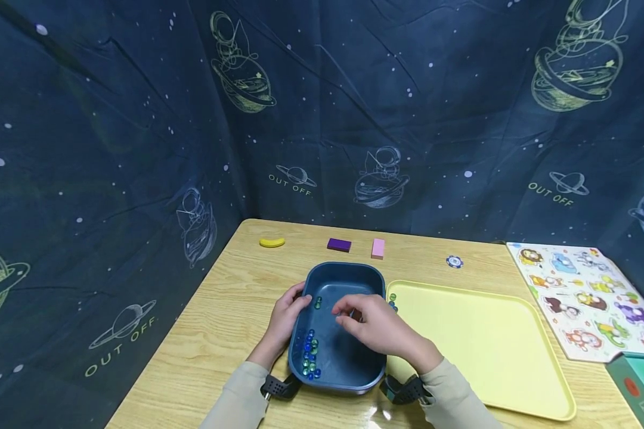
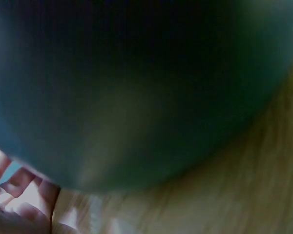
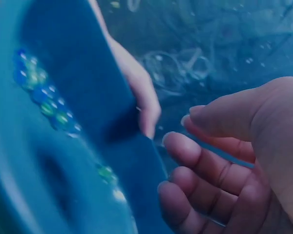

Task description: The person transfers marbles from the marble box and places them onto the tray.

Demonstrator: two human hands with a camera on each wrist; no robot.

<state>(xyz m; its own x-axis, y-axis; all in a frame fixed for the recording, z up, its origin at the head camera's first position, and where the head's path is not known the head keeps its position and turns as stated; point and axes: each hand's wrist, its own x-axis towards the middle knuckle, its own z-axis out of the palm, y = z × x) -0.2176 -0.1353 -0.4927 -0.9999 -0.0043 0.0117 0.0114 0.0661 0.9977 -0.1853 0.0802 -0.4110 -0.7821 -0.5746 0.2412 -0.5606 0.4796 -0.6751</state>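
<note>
A deep blue plastic bin [image 1: 339, 269] stands tilted toward its left side in the head view. My left hand [image 1: 284, 316] grips its left wall, thumb over the rim. Blue and green glass marbles [image 1: 310, 356] lie along the bin's left side, with a pair of green ones farther back. Above the bin's inside hovers my right hand [image 1: 372, 325], fingers loosely bent. In the right wrist view the fingertips [image 3: 176, 146] are apart from the thumb and nothing shows between them. The bin's dark, blurred wall [image 2: 136, 122] fills most of the left wrist view.
To the right lies a yellow tray [image 1: 477, 345], with a few marbles [image 1: 392, 300] at its left edge. Behind are a toy banana [image 1: 272, 243], a purple block [image 1: 339, 245], a pink block [image 1: 378, 248] and a poker chip [image 1: 454, 261]. An animal puzzle board [image 1: 590, 298] lies far right, near a green box [image 1: 635, 381].
</note>
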